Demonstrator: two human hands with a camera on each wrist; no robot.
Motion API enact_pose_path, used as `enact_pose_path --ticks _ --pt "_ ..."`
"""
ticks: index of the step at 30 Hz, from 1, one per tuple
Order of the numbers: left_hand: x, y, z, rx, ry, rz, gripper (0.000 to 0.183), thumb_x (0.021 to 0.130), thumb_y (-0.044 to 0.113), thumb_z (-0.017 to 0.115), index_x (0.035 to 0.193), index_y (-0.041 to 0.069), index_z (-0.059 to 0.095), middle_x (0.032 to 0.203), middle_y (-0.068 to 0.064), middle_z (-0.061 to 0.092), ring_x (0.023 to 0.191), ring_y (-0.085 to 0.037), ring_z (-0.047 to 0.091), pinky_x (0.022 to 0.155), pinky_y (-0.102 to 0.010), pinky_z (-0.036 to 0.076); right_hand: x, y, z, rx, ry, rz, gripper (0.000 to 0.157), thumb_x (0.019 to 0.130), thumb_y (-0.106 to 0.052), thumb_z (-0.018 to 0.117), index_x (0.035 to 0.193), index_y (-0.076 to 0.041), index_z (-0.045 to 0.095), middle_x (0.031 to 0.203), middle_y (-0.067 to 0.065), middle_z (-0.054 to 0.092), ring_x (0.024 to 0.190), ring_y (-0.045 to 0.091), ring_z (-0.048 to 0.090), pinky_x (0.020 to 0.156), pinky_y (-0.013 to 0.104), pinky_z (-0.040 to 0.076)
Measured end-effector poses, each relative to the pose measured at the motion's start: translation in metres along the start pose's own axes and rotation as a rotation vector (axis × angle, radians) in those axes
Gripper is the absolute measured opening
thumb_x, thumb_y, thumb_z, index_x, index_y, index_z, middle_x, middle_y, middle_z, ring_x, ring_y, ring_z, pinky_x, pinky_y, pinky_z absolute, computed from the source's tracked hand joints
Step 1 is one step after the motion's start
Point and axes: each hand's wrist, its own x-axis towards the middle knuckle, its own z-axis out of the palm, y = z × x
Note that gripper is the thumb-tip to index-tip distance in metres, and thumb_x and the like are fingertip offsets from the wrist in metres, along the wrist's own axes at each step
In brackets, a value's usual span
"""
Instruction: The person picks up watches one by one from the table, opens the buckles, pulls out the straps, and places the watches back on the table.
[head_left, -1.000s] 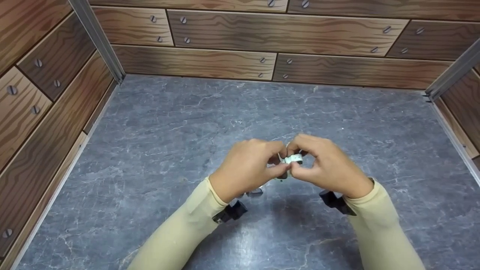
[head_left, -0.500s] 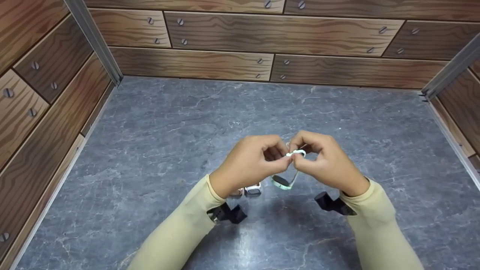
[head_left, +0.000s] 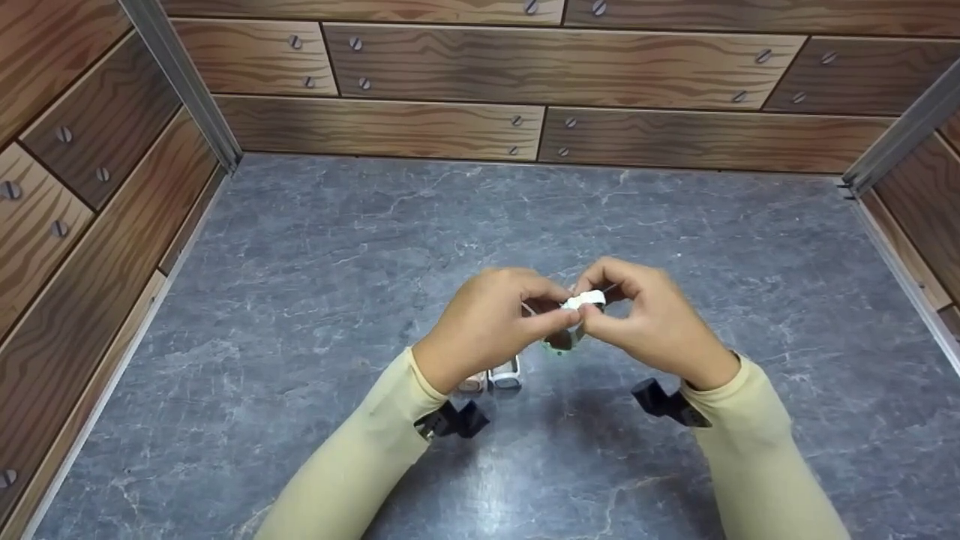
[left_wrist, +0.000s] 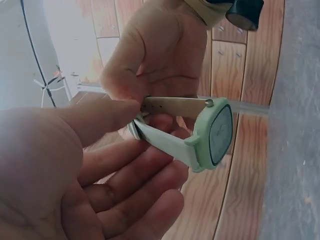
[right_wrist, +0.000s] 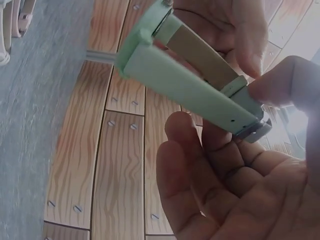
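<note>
A pale green wristwatch (left_wrist: 215,135) hangs in the air between both hands, its strap joined into a loop. My left hand (head_left: 491,315) pinches the strap close to the buckle (right_wrist: 257,131) between thumb and fingers. On the other side, my right hand (head_left: 649,322) pinches the same strap end (head_left: 589,300), its thumb pressed against the band. The square watch case (right_wrist: 145,37) dangles away from the fingers, dial facing outward in the left wrist view. Part of the band is hidden behind the fingers in the head view.
Two more watches lie on the grey marbled table (head_left: 337,262) by the left wrist: a white watch (head_left: 505,375) and a pinkish watch (head_left: 472,382). Wood-patterned walls (head_left: 435,127) enclose the table at the back and sides.
Both hands keep pinching the strap and have risen slightly. The watch case swung down into fuller view half a second ago, and now sits higher, closer to the fingers.
</note>
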Motion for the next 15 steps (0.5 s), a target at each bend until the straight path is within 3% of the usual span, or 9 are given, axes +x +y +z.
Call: enact_pose_path --ticks 5,12,15 --pt "-0.0002 -0.0015 -0.0012 0.086 0.013 0.051 0.018 0.099 0.038 0.071 0.096 0.023 0.081 0.082 0.018 0.071 0.076 0.003 0.063 0.071 -0.022 0.052 0.0006 -0.0001 0.0015 -0.016 0.000 -0.019 0.023 0.085 0.008 0.067 0.091 -0.014 0.069 0.093 -0.005 0.071 0.084 0.014 0.067 0.077 0.028 0.055" --pt "-0.0006 -0.0016 -0.0004 -0.017 0.033 0.052 0.011 0.095 0.028 0.074 0.093 0.021 0.082 0.079 0.016 0.072 0.072 0.004 0.064 0.069 -0.022 0.053 0.0004 0.0009 0.0015 0.019 -0.015 -0.058 0.024 0.084 0.008 0.068 0.089 -0.016 0.069 0.090 -0.007 0.070 0.082 0.018 0.066 0.077 0.028 0.054" --pt "-0.0004 -0.0022 0.0019 -0.108 0.044 0.025 0.009 0.094 0.024 0.076 0.091 0.018 0.080 0.079 0.013 0.072 0.071 0.001 0.066 0.068 -0.022 0.055 0.0005 0.0015 0.0021 0.043 -0.002 -0.066 0.025 0.084 0.009 0.067 0.090 -0.015 0.069 0.088 -0.006 0.069 0.081 0.019 0.065 0.076 0.028 0.055"
